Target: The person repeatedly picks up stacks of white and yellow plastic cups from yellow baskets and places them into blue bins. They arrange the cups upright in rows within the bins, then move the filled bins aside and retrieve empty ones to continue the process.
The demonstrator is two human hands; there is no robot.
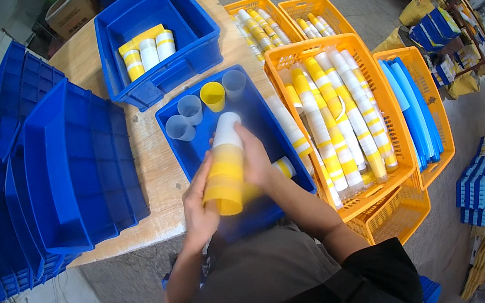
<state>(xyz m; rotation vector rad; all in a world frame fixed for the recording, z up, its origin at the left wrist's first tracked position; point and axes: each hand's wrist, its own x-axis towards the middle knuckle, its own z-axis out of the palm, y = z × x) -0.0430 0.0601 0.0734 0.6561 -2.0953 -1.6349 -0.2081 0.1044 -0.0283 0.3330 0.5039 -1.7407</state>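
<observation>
Between my two hands is a stack of nested plastic cups (224, 166), white at its far end and yellow at the near, open end. My left hand (200, 205) grips its left side near the yellow part, and my right hand (254, 157) holds its right side by the white part. The stack is tilted over a blue plastic tray (273, 122). Along the tray's far side stand a yellow cup (213, 96) and several translucent cups (190, 110). Partly hidden behind my right forearm, another cup stack (284, 167) lies in the tray.
A deep blue bin (164, 80) with short cup stacks (149, 54) stands farther back on the wooden table (157, 184). Blue bins (82, 162) are stacked at left. To the right, an orange crate (330, 44) holds long cup stacks; another orange crate (436, 111) holds blue items.
</observation>
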